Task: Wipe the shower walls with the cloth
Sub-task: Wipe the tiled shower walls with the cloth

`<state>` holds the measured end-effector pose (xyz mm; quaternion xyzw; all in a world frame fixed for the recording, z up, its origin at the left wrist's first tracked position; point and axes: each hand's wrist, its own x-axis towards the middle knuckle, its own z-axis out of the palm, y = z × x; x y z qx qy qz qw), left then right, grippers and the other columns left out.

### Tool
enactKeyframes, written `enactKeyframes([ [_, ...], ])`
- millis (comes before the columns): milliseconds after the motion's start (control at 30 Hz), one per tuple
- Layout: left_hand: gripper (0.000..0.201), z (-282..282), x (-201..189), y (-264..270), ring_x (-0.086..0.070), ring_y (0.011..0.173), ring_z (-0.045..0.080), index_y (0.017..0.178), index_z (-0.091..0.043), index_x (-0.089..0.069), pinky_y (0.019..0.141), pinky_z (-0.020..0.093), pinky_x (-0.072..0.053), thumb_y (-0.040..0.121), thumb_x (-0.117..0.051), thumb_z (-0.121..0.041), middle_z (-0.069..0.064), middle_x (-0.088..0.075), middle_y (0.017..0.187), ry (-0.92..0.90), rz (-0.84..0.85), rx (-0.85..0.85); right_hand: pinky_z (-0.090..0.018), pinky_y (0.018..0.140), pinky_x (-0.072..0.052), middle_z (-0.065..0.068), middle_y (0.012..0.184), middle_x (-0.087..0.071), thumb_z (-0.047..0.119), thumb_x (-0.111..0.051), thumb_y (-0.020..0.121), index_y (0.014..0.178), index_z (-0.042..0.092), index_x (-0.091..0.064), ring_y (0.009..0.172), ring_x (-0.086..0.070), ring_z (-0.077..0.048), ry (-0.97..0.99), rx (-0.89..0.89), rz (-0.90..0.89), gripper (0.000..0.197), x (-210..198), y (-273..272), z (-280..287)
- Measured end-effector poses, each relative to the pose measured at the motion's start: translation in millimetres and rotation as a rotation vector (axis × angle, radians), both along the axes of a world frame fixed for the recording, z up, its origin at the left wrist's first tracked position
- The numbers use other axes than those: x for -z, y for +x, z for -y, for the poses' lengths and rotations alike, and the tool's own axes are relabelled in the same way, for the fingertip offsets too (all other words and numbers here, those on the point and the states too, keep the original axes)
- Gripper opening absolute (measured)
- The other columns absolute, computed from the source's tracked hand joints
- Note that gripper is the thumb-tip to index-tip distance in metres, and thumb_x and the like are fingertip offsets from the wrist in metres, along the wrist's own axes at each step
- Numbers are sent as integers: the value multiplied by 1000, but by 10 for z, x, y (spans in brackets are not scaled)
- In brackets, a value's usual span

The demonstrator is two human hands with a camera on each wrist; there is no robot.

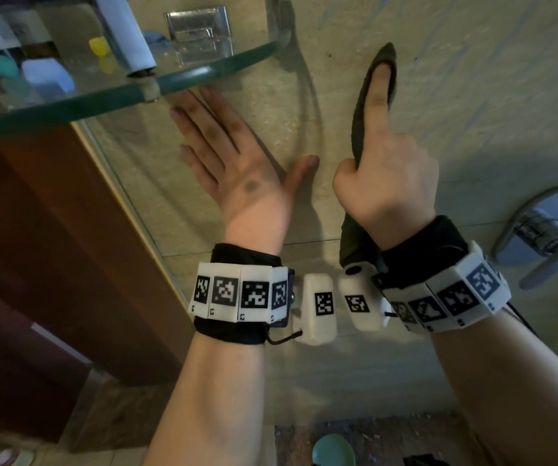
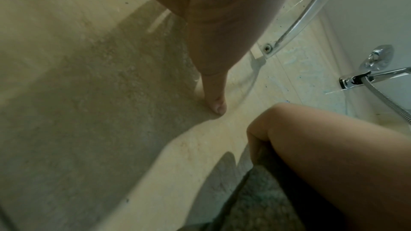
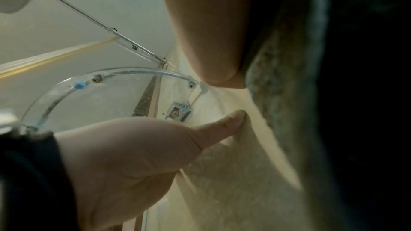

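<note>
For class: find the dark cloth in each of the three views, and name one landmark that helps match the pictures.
Head: the cloth is upper centre-right, pressed to the wall by the right hand.
Left wrist: bottom centre-right, under the right hand.
Right wrist: along the right side.
Shared landmark: the glass shelf.

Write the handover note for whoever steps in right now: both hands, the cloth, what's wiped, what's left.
Left hand: open, fingers straight, flat on the beige shower wall just below the glass corner shelf; it holds nothing.
Right hand: grips the dark cloth, index finger stretched up along it, pressing it to the wall beside the left hand.
The cloth's tail hangs down past the right wrist.
The chrome tap handle is lower right, untouched.
Done: cloth is on the wall; how much has been wiped cannot be told.
Left: bluish streaks show on the wall up and to the right; wipe those and the rest of the walls.
</note>
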<state>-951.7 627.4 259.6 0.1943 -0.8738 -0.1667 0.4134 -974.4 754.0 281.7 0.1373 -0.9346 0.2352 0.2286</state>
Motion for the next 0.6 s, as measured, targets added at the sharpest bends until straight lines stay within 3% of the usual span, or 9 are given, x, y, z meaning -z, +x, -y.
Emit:
enactKeyframes([
  [133, 128, -12, -3, -2, 11, 146, 41, 150, 3, 8, 118, 47, 4, 72, -65, -68, 28, 11, 157, 14, 13, 11, -35, 68, -32, -17, 87, -63, 16, -50, 83, 151, 11, 14, 79, -59, -38, -31, 5, 40, 93, 110, 53, -2],
  [333, 125, -29, 7, 24, 13, 146, 39, 151, 2, 8, 118, 45, 6, 74, -68, -63, 26, 12, 157, 37, -24, 34, -32, 62, -33, 0, 67, -40, 17, -49, 85, 149, 8, 18, 55, -36, -20, 97, -9, 102, 94, 398, 76, 14],
  [533, 117, -74, 89, 43, 10, 147, 36, 152, -2, 3, 116, 36, 9, 77, -71, -53, 24, 9, 159, 63, -100, 85, -31, 61, -34, -7, 78, -63, 14, -50, 84, 146, -4, 16, 63, -54, -28, 59, -26, 102, 93, 669, 88, -28],
  [600, 114, -70, 113, 41, 9, 148, 35, 152, -2, 2, 116, 34, 9, 79, -71, -50, 23, 9, 159, 66, -120, 106, -30, 57, -34, -10, 71, -63, 11, -52, 81, 146, -8, 10, 58, -55, -29, 36, -53, 98, 92, 776, 101, -52],
])
